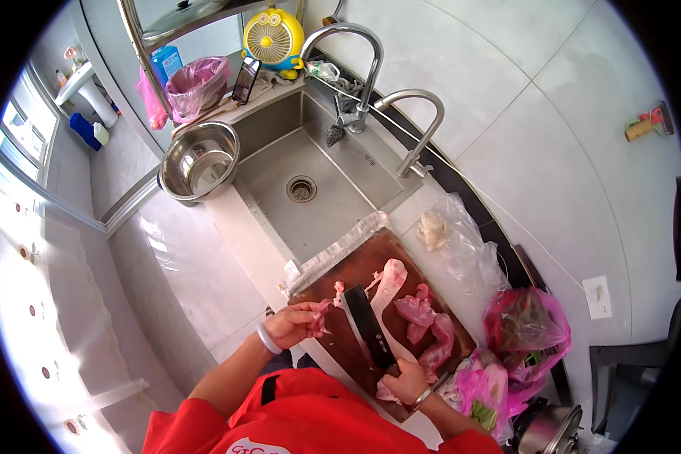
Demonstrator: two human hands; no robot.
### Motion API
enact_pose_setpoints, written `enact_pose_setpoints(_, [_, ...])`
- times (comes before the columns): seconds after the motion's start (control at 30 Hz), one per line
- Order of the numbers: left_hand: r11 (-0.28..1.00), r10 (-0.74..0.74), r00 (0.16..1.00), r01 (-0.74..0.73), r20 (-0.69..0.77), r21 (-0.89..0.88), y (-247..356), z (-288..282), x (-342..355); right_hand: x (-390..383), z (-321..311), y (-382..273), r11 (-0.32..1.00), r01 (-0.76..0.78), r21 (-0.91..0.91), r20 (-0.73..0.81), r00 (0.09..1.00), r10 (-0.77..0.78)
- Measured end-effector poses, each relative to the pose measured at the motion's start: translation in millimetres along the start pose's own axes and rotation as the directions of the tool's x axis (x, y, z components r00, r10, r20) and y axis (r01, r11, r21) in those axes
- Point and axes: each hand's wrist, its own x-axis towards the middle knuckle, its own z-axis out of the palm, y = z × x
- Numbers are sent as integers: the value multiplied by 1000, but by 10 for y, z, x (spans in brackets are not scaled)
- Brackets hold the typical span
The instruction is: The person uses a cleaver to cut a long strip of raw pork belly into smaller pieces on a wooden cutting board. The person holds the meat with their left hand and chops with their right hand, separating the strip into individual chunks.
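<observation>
My left hand (pixel 291 325), closed at the fingertips, pinches a small piece of raw meat (pixel 320 318) above the left side of the brown cutting board (pixel 356 261). My right hand (pixel 408 380) grips the handle of a dark-bladed cleaver (pixel 365 321), whose blade points away from me across the middle of the board. Partly under the blade lies a long pale piece of raw meat with a bone end (pixel 392 278). To its right rest several pink chunks of raw meat (pixel 436 348). A small scrap (pixel 339 291) sits by the blade's far end.
Beyond the board is a steel sink (pixel 268 181) with two curved taps (pixel 374 57). A steel bowl (pixel 199 163) stands at its left. Plastic bags (pixel 526 333) and a pot (pixel 552 431) crowd the right. A phone (pixel 246 81) and yellow fan (pixel 272 39) stand at the back.
</observation>
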Motion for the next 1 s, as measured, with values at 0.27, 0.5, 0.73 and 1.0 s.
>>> enact_pose_setpoints(0.27, [-10, 603, 759, 316, -246, 949, -239, -43, 267, -121, 59, 70, 999, -23, 40, -41, 999, 24])
enact_pose_setpoints(0.5, [-387, 589, 783, 58, 198, 920, -344, -52, 166, -257, 313, 335, 988, -12, 152, -99, 995, 27])
enact_pose_setpoints(0.73, [-1, 400, 912, 102, -94, 995, 24, 133, 386, -688, 355, 257, 920, -162, 357, -262, 928, 264])
enact_pose_setpoints(1.0, [-98, 55, 956, -280, 287, 955, 144, 1437, 869, -1264, 845, 39, 701, -173, 692, -362, 756, 545])
